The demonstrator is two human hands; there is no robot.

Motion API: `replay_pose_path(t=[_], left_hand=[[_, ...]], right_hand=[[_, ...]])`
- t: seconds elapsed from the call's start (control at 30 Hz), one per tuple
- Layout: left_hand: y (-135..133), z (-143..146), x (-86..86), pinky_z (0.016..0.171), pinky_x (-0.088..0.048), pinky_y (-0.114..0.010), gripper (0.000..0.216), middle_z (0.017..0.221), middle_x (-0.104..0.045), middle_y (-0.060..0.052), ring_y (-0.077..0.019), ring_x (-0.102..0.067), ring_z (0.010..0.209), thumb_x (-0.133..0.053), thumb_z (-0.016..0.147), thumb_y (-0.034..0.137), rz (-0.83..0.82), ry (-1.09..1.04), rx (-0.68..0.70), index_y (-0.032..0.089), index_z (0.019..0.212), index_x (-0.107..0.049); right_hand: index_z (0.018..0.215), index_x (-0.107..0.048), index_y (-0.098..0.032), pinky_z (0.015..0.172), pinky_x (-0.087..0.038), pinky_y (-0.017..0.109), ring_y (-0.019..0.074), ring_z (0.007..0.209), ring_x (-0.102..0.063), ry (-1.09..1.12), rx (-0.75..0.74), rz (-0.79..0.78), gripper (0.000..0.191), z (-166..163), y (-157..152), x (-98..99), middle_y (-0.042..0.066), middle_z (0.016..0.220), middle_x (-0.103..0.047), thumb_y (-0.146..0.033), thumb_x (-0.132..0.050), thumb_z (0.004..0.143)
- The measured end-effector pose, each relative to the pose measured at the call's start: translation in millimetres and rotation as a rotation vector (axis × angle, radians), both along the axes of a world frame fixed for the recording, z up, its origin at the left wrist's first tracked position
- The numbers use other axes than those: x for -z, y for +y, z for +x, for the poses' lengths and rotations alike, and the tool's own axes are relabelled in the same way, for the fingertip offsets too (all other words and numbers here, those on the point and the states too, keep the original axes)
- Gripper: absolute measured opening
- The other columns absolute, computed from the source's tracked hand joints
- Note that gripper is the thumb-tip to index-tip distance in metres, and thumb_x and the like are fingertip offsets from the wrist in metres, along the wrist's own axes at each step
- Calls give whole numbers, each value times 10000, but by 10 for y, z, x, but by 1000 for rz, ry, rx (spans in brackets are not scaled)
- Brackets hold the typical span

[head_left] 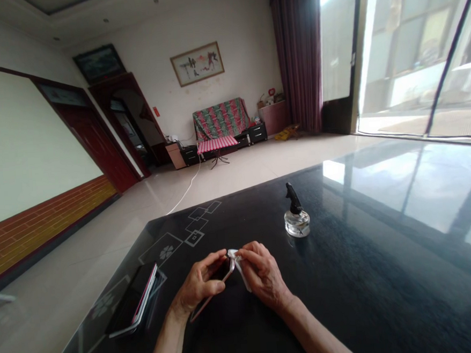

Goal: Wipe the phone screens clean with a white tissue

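My left hand (pixel 200 284) grips a smartphone (pixel 228 271) by its sides, tilted above the dark glossy table. My right hand (pixel 265 275) pinches a white cloth or tissue (pixel 242 275) against the phone's upper right corner. Part of the phone is covered by my left fingers and thumb. Beyond my right hand a clear spray bottle (pixel 297 223) with a black trigger head stands upright on the table. Left of my left hand lies a stack of flat, dark-screened devices (pixel 136 302), possibly tablets or phones.
The black table (pixel 349 303) has white square and flower patterns at its left and reflects the window. Past its far edge, a small folding table (pixel 217 144) with a red-and-white top stands before a cloth-covered television shape (pixel 221 118). A white cable (pixel 188 188) crosses the floor.
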State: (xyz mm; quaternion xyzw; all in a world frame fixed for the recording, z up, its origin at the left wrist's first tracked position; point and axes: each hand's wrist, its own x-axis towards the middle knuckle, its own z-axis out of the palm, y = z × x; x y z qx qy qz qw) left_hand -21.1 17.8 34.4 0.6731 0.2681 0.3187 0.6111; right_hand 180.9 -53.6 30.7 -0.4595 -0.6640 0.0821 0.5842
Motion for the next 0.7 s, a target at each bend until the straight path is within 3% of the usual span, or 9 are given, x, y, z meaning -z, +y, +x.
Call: replay_pose_path(t=[0.27,0.7], left_hand=[[-2,-36,-2,1131,-250,-499,700,1278,-601,-111,-345,-455,1273,-795,648,240,-48,-78,-43,179,1299,-548],[-43,-12,-33,1111,-268,-494,743,1241,-615,-112,-347,-477,1235,-814,582,268,-112,-128,83,175,1277,-570]], right_hand=[[1009,-645,-238,760,-434,333,170,808,-531,-47,1,77,224,-78,-48,-116,48,884,-585,-174,-455,909],[948,-648,-220,747,-437,323,173,805,-529,-32,82,-1,185,-25,37,37,48,867,-583,-195,-468,913]])
